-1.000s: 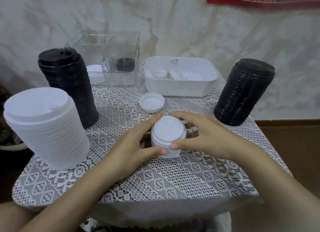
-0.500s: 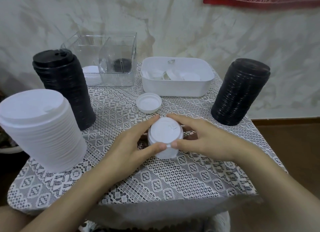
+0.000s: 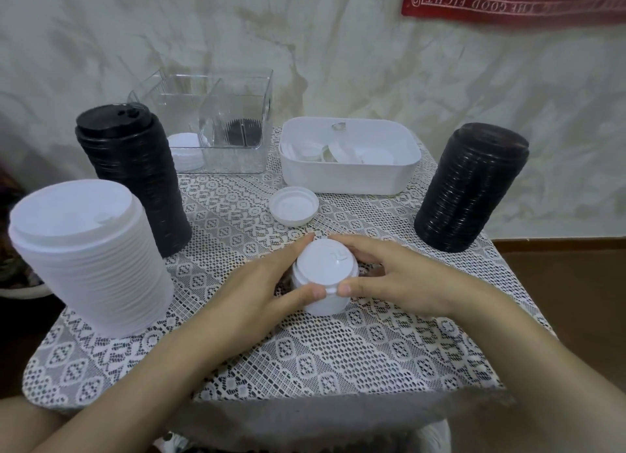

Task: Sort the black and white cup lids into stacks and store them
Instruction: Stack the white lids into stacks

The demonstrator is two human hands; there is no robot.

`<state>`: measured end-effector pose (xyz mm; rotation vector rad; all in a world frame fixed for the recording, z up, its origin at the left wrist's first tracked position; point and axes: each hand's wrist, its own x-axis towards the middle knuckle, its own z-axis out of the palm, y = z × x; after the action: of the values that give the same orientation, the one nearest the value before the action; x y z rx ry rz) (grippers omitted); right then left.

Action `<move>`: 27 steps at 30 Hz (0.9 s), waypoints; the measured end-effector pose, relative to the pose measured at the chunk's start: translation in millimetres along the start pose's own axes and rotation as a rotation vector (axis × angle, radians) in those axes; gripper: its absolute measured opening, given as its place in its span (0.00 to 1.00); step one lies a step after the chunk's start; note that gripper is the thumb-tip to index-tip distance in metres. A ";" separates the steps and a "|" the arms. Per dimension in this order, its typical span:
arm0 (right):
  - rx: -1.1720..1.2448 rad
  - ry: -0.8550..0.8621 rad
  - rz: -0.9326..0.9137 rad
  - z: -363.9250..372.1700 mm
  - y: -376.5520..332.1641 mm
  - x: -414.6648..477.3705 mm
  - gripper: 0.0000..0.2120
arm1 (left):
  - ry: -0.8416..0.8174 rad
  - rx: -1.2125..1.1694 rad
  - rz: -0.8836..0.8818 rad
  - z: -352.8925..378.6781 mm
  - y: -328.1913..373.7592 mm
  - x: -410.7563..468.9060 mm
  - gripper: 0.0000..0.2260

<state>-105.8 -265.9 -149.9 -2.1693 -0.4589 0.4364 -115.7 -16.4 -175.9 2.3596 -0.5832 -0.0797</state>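
Small white lid stack (image 3: 323,276): short pile of white cup lids, top lid flat w/ raised rim and a small embossed tab; sits on the surface (image 3: 305,357), centre, near the front edge.
Left hand (image 3: 250,283): curled round the pile's left side, thumb pressed on the near rim, fingers reaching the far side.
Right hand (image 3: 389,276): same on the right side, thumb tip just beside the left thumb; both hands have hold of the pile.
Tall white stack (image 3: 91,266): 1, front left, ribbed w/ many lids.
Left black stack (image 3: 135,181): behind the white one, sip holes on top.
Right black stack (image 3: 471,188): far right, so 2 black stacks total.
Loose white lid (image 3: 294,206): 1, upside down, btwn the pile and the white tub.
White tub (image 3: 349,171): 1, several jumbled white lids inside, can't count them.
Clear box (image 3: 216,127): 1, back left; white lids show in its left part, black ones in its right.
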 end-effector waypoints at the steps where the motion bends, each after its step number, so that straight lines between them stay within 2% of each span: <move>1: -0.006 0.005 -0.008 0.5 -0.6 -1.3 0.35 | -0.019 -0.002 0.001 1.1 -0.3 -0.5 0.37; 3: -0.036 0.009 -0.031 1.1 -1.9 -3.4 0.34 | -0.037 -0.032 0.009 2.2 -2.1 -1.0 0.38; 5: -0.070 0.018 -0.046 1.1 -1.2 -4.5 0.33 | -0.038 -0.047 0.009 1.5 -3.8 0.9 0.44; 7: -0.089 0.022 -0.053 0.1 -1.9 -4.5 0.33 | -0.028 0.020 0.011 0.2 -2.9 2.6 0.50; 9: -0.066 0.018 -0.050 -1.3 -4.3 -3.7 0.33 | -0.010 0.090 0.019 0.2 -2.2 2.8 0.51; 12: -0.033 0.005 -0.040 -2.7 -6.0 -1.9 0.29 | -0.007 0.135 0.016 0.9 -2.9 3.9 0.52; 17: -0.030 0.086 -0.040 -1.7 -7.1 10.1 0.25 | 0.030 0.171 0.033 -3.2 -4.0 12.1 0.51; 21: 0.033 0.204 -0.048 3.9 -5.1 24.9 0.36 | 0.057 0.145 -0.036 -11.5 -10.0 27.5 0.50; 27: 0.134 0.166 -0.029 3.3 0.0 36.0 0.30 | 0.043 0.024 -0.049 -11.7 -13.9 27.0 0.52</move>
<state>-76.0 -246.8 -157.1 -2.0472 -0.3589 0.2606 -83.6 -11.7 -173.3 2.3929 -0.5082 -0.0448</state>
